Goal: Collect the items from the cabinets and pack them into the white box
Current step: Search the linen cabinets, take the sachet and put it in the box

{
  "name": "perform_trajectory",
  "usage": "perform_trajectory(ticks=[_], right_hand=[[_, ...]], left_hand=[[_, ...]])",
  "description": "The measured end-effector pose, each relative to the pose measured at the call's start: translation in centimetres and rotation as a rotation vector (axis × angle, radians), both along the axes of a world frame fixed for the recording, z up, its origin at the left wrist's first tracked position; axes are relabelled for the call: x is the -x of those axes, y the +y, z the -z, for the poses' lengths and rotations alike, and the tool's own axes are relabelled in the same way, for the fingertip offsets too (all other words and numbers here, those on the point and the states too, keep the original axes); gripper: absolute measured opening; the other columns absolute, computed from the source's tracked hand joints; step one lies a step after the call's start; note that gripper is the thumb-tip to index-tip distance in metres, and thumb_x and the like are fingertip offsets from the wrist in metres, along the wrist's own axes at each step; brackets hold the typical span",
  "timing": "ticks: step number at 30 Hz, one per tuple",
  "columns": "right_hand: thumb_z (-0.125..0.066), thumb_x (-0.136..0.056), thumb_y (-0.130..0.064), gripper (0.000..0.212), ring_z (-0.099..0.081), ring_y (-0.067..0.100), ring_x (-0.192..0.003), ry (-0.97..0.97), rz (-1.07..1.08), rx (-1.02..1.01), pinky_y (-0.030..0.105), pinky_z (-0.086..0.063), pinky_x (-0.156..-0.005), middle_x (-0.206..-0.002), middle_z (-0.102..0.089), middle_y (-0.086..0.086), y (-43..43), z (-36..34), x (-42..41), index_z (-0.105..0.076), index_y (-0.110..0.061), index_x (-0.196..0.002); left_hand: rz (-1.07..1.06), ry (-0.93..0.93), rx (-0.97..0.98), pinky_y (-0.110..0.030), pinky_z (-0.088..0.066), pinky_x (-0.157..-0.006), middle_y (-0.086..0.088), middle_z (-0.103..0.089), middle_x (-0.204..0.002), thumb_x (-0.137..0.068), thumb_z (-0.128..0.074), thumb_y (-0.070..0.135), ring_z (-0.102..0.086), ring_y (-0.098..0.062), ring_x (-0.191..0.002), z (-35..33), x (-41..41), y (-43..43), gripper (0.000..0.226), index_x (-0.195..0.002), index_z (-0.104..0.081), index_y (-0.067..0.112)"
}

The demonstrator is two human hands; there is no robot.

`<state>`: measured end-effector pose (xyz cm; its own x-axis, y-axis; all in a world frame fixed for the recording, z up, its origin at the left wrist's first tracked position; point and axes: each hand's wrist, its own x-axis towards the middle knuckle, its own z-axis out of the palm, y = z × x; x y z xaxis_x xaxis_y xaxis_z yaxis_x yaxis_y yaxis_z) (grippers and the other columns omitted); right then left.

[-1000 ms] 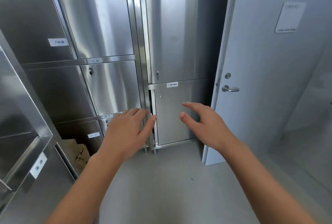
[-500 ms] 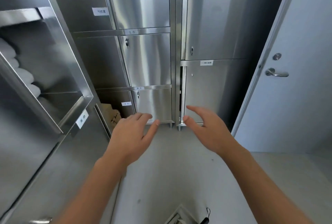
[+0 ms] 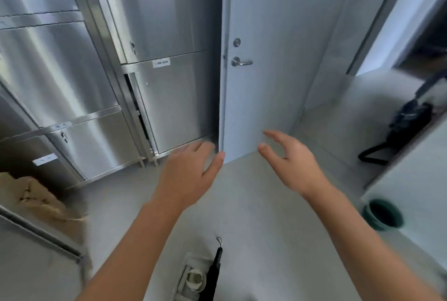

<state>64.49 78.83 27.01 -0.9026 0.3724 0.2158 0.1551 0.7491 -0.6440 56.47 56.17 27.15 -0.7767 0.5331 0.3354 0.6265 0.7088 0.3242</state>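
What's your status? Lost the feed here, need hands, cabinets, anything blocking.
Left hand open, empty. Right hand open, empty. Lower right cabinet door ajar, nothing collected, white box not in view. Black strapped object on the floor near the feet.

I count my two hands, left [image 3: 187,175] and right [image 3: 294,163], both empty. One grey door [image 3: 266,59], one green bucket [image 3: 383,213].

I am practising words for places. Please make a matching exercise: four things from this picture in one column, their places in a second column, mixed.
1. door handle
2. green bucket
3. black bag
4. left hand

a. lower right edge
b. centre, empty, above the floor
c. on the pale door
d. far right, on the floor

Pairs: 1-c, 2-a, 3-d, 4-b
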Motion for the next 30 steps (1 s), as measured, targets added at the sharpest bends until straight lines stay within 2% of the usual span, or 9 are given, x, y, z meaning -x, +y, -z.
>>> perform_trajectory(ticks=[4, 7, 10, 15, 20, 23, 26, 30], right_hand=[[-0.051, -0.096, -0.059, 0.056, -0.051, 0.015, -0.134, 0.012, 0.129, -0.02, 0.023, -0.036, -0.097, -0.145, -0.059, -0.008, 5.5, -0.5, -4.2, -0.055, -0.028, -0.142], [-0.049, -0.094, -0.062, 0.059, -0.053, 0.014, -0.131, 0.049, 0.188, 0.007, 0.024, -0.037, -0.096, -0.144, -0.059, -0.01, 9.0, -0.9, -6.2, -0.056, -0.028, -0.142], [-0.048, -0.095, -0.061, 0.059, -0.051, 0.014, -0.134, 0.071, 0.198, 0.01, 0.024, -0.037, -0.099, -0.145, -0.059, -0.01, 12.7, -0.8, -7.6, -0.055, -0.028, -0.143], [-0.051, -0.096, -0.057, 0.057, -0.048, 0.012, -0.135, 0.022, 0.16, -0.016, 0.019, -0.033, -0.096, -0.147, -0.057, -0.009, 18.9, -0.7, -7.6, -0.054, -0.027, -0.145], [-0.055, -0.098, -0.051, 0.054, -0.048, 0.016, -0.138, 0.014, 0.048, 0.023, 0.025, -0.034, -0.107, -0.146, -0.058, -0.005, 20.7, -0.3, -3.9, -0.056, -0.022, -0.143], [-0.051, -0.094, -0.06, 0.061, -0.046, 0.013, -0.139, 0.002, -0.054, 0.047, 0.03, -0.037, -0.111, -0.146, -0.057, -0.008, 20.1, 0.0, -0.1, -0.055, -0.025, -0.144], [-0.043, -0.088, -0.067, 0.069, -0.044, 0.01, -0.139, 0.015, -0.131, 0.062, 0.03, -0.036, -0.109, -0.147, -0.056, -0.012, 19.2, 0.0, 5.0, -0.054, -0.028, -0.144], [-0.051, -0.097, -0.057, 0.056, -0.044, 0.011, -0.138, -0.007, -0.288, 0.052, 0.025, -0.033, -0.104, -0.147, -0.055, -0.011, 16.6, -0.3, 12.8, -0.052, -0.028, -0.146]], left_hand=[[0.113, 0.044, 0.012, -0.027, -0.034, -0.077, 0.007, -0.068, -0.112, -0.099, -0.035, 0.053, -0.06, -0.022, -0.094, -1.4, -2.0, 5.9, 0.046, -0.118, -0.063, 0.023], [0.175, 0.084, 0.029, -0.028, -0.032, -0.075, 0.009, -0.065, -0.116, -0.1, -0.032, 0.053, -0.06, -0.021, -0.096, -2.6, -2.5, 10.0, 0.047, -0.12, -0.062, 0.023], [0.213, 0.073, 0.011, -0.031, -0.039, -0.079, 0.008, -0.065, -0.114, -0.097, -0.026, 0.056, -0.059, -0.02, -0.095, -3.3, -2.9, 14.6, 0.054, -0.121, -0.06, 0.021], [0.167, 0.06, -0.012, -0.033, -0.042, -0.08, 0.008, -0.066, -0.111, -0.098, -0.027, 0.057, -0.061, -0.02, -0.093, -2.7, -3.7, 21.4, 0.054, -0.12, -0.062, 0.022], [0.068, 0.015, -0.008, -0.034, -0.046, -0.083, 0.008, -0.067, -0.113, -0.094, -0.024, 0.059, -0.063, -0.02, -0.097, -0.6, -2.6, 21.2, 0.058, -0.117, -0.064, 0.024], [-0.053, 0.015, -0.009, -0.03, -0.041, -0.077, 0.011, -0.067, -0.11, -0.098, -0.028, 0.058, -0.062, -0.019, -0.097, -0.3, -0.3, 19.8, 0.05, -0.115, -0.063, 0.027], [-0.145, 0.042, 0.003, -0.029, -0.037, -0.074, 0.013, -0.066, -0.11, -0.098, -0.029, 0.06, -0.061, -0.018, -0.093, -0.4, 3.0, 17.9, 0.047, -0.114, -0.061, 0.031], [-0.293, 0.076, -0.011, -0.029, -0.036, -0.072, 0.013, -0.067, -0.109, -0.095, -0.024, 0.062, -0.061, -0.02, -0.086, -0.7, 8.0, 14.4, 0.053, -0.114, -0.062, 0.03]])
